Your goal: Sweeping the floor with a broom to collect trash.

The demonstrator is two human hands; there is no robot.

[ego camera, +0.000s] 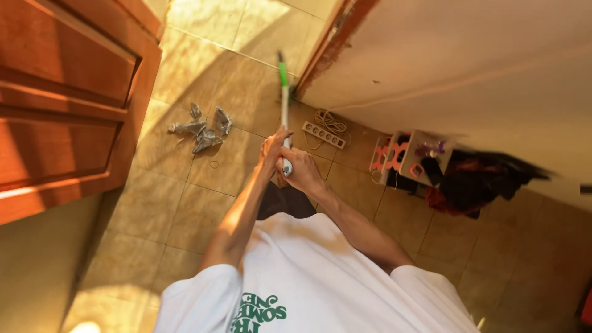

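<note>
I hold a long white stick with a green section (284, 92) in both hands; it reaches away from me toward the foot of the door frame. My left hand (272, 149) grips it higher up the handle. Just below it, my right hand (301, 172) is wrapped around the white end. Crumpled silvery wrappers (202, 128) lie on the tan floor tiles to the left of the stick. The working end of the stick is hidden near the wall corner.
An open wooden door (68, 92) stands at the left. A white power strip with a coiled cable (323, 134) lies by the wall. A small pink and white box (407, 157) and a heap of dark clothes (481, 182) sit at the right wall.
</note>
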